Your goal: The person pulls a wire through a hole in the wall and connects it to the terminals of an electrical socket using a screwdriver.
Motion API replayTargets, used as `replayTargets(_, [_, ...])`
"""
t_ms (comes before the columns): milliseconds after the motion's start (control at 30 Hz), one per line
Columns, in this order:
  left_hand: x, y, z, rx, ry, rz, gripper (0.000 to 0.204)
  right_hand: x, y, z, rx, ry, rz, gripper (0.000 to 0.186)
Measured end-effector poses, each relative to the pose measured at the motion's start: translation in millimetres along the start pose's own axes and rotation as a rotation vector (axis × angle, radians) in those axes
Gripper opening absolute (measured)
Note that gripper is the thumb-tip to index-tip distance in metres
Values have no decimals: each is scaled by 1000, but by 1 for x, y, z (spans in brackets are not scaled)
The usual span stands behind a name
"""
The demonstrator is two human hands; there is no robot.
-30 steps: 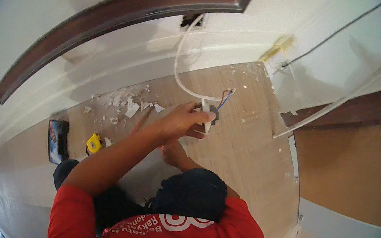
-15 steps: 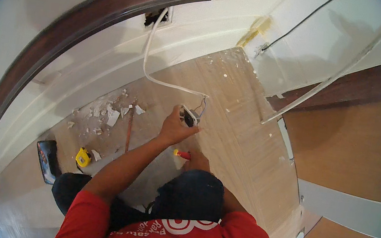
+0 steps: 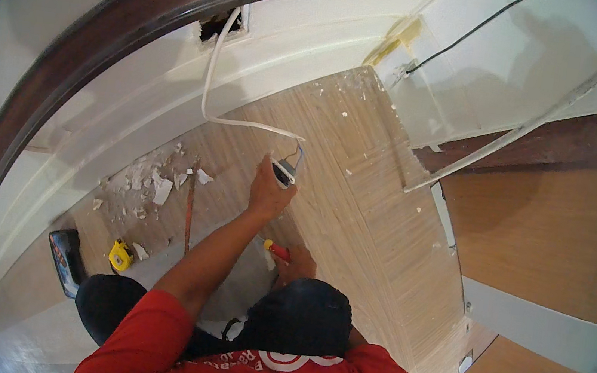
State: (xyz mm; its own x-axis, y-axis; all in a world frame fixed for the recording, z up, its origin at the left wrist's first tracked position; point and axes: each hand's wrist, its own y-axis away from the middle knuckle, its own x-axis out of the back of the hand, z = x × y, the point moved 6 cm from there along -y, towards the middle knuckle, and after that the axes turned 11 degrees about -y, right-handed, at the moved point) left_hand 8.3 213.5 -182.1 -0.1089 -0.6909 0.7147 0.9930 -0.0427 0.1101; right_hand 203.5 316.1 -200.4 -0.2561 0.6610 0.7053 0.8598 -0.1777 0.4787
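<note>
My left hand grips a small switch or socket mechanism, dark with a white frame, with thin wires running from it to the end of a white cable. The cable comes out of a square hole in the wall. Below and right of it, my right hand holds a red-and-yellow screwdriver near the floor, partly hidden behind my knee. A yellow tape measure and a black tool case lie on the floor at my left.
Plaster scraps and an orange rod lie along the white skirting. A black cable and a pale conduit run down the right wall. Wooden boards are at the right. Dark wood moulding arches above the hole.
The view has shifted, and my left hand has turned the mechanism, showing its frame at another angle. The screwdriver in my right hand, mostly covered a second ago, now shows below it.
</note>
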Motion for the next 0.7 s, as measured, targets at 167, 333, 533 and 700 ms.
replayTargets(167, [-10,-7,-4,-60,-72,-16,95,5,2,-7,-44,-53,6,48])
replayTargets(333, [-12,-11,0,-26,-92,-112,92,8,3,-5,-39,-42,-3,48])
replayTargets(533, [-5,-20,8,-47,-145,-186,95,4,-1,7,-7,-91,6,43])
replayTargets(700, [21,-34,-12,-56,-86,-17,77,10,-6,7,-139,-488,-31,42])
